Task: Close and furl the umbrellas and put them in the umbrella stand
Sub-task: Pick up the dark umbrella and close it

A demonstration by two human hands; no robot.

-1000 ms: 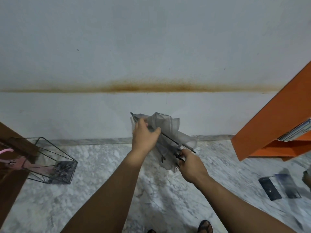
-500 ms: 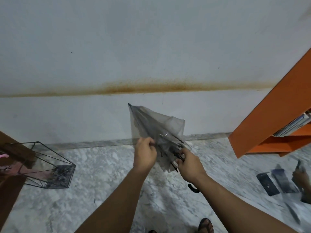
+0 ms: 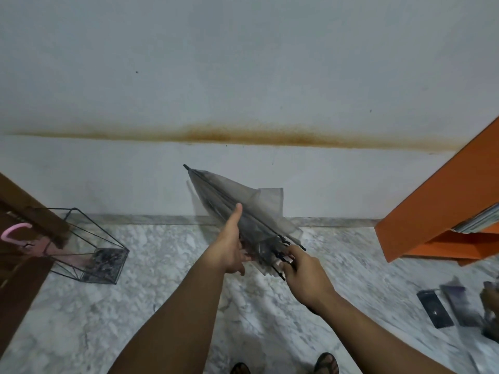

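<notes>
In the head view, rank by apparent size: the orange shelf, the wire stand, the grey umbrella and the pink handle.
1. Orange shelf, cut off by the frame.
2-3. Wire stand and grey umbrella look alike; the umbrella is nearer, so unranked.
4. Pink handle.

We find no text, label, brand, number or sign that we can read anywhere in this view.
</notes>
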